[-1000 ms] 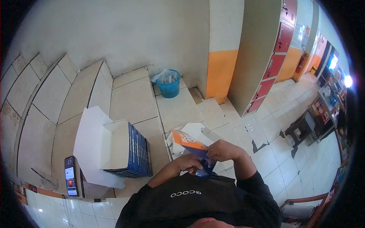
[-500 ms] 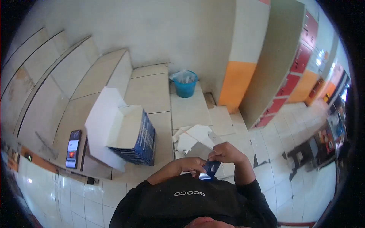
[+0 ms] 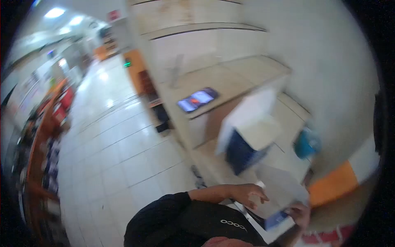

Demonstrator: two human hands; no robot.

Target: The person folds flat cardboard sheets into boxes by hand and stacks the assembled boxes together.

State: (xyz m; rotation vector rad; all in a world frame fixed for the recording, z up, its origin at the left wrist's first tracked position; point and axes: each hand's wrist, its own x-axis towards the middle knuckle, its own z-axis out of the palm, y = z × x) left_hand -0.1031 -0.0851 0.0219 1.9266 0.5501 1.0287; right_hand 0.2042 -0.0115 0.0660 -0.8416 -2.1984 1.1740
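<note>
My left hand (image 3: 249, 195) is held in front of my chest, its fingers apart with nothing visible between them. My right hand (image 3: 299, 213) is closed on the edge of a dark blue and white packet (image 3: 275, 221), low at the right. Motion blur hides the packet's exact kind. A greyish, see-through-looking sheet (image 3: 282, 187) extends from beside my right hand; whether the hand touches it is unclear. Beyond my hands stands an open white box (image 3: 247, 113) with a dark blue front (image 3: 240, 154).
A lit phone (image 3: 198, 99) lies on the tiled ledge (image 3: 238, 76) behind the box. A turquoise bucket (image 3: 306, 143) stands at the right near an orange pillar base (image 3: 335, 183). The tiled floor (image 3: 119, 144) runs along the left, with shelves of goods (image 3: 43, 144) beyond.
The view has swung left, so the box, phone and bucket appear farther right. My left hand has come off the dark blue packet, and its fingers have spread.
</note>
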